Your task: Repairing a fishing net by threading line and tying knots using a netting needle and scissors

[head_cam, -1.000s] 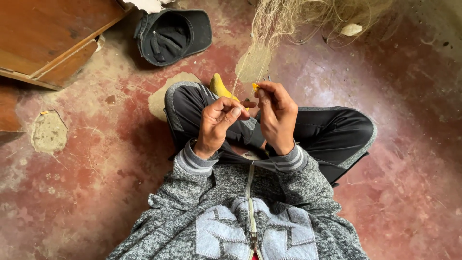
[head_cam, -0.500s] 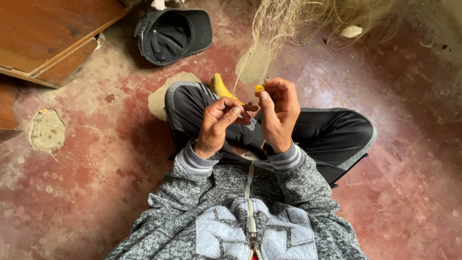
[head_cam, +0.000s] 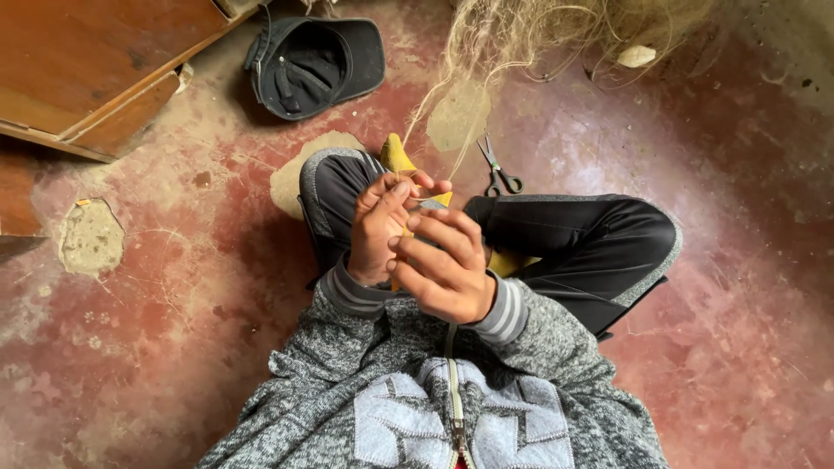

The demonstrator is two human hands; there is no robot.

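Note:
I sit cross-legged on a worn red floor. My left hand [head_cam: 380,227] pinches pale net thread [head_cam: 432,113] that runs up to a heap of fishing net [head_cam: 530,30]. My right hand [head_cam: 447,265] lies just in front of it, fingers curled around a flat yellow netting needle [head_cam: 395,282] that shows above and below the fingers. Both hands touch, held over my black trouser legs [head_cam: 573,234]. A foot in a yellow sock [head_cam: 397,158] sticks out beyond the left hand.
Small scissors [head_cam: 499,171] lie on the floor beyond my right knee. A black cap [head_cam: 317,61] lies upside down at the back left, beside a wooden board [head_cam: 87,69]. Patches of broken floor [head_cam: 89,236] show bare cement.
My right hand has dropped from beside the left hand toward my chest, taking the yellow needle with it. The view has shifted, and the scissors now show.

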